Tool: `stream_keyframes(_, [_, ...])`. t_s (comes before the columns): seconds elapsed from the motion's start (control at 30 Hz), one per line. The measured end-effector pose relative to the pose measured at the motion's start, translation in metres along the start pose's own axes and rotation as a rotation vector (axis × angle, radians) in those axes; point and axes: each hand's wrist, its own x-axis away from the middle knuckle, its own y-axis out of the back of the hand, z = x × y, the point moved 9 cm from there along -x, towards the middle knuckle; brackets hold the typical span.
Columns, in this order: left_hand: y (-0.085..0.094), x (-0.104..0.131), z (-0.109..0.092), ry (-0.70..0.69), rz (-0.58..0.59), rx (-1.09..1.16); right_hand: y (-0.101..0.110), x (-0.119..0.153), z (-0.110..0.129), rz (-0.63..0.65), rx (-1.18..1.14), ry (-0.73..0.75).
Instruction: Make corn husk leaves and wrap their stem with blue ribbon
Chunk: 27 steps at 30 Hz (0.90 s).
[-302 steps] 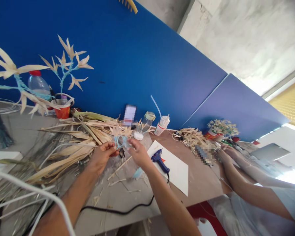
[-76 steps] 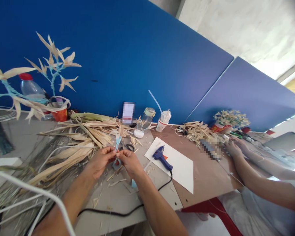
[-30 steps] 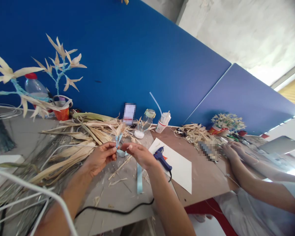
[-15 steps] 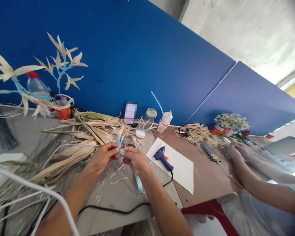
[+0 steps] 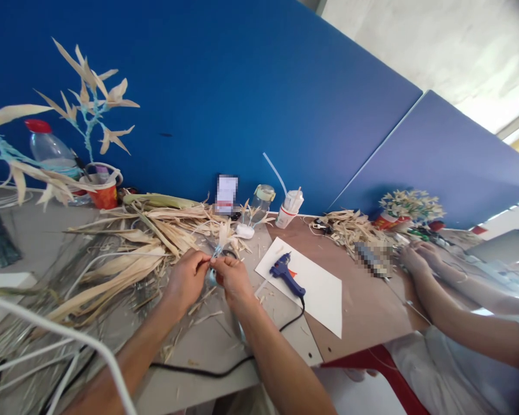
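Note:
In front of me, the fingers of my left hand (image 5: 189, 278) are pinched at the stem of a small corn-husk flower (image 5: 224, 233). Its pale petals point up and away, and light-blue wrapping shows just below them. Closed close beside it, my right hand (image 5: 232, 279) grips light-blue tape (image 5: 212, 278) at the stem, thumb on top. The tape's loose end hangs under the right wrist, mostly hidden by the forearm. Fingertips of both hands nearly touch, so the exact grip point is partly covered.
Dried husks (image 5: 125, 268) are heaped on the left, beside white wires (image 5: 69, 323). A blue glue gun (image 5: 289, 274) lies on white paper (image 5: 324, 300), its black cord crossing the table. Behind stand a phone (image 5: 227, 195), a jar (image 5: 263, 199) and a cup (image 5: 286, 216). Another person's hands (image 5: 417, 256) work at right.
My hands have turned and drawn closer together at the stem. The flower has tilted to the right, and the hanging tape has swung further behind my right forearm. The view has shifted slightly.

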Motion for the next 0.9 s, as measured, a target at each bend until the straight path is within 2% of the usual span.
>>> stream_keyframes(0.1, [-0.007,0.003,-0.002,-0.054,0.047,-0.063,0.001,0.0,-0.001,0.001,-0.001,-0.005])
stream_keyframes(0.2, [-0.013,0.004,0.003,-0.031,0.112,-0.021,0.005,-0.001,-0.001,-0.008,-0.024,-0.009])
stream_keyframes(0.33, [-0.021,0.005,0.013,0.074,0.187,0.1,0.011,-0.001,0.006,-0.026,-0.039,0.009])
stream_keyframes(0.53, [-0.026,0.005,0.021,0.222,0.209,0.228,0.007,0.002,0.011,0.054,-0.045,0.008])
stream_keyframes(0.73, [-0.033,0.009,0.02,0.345,0.253,0.43,0.012,0.005,0.017,0.031,0.058,0.059])
stream_keyframes(0.9, [-0.037,0.019,0.029,0.569,0.281,0.719,0.01,0.005,0.017,0.096,0.014,0.029])
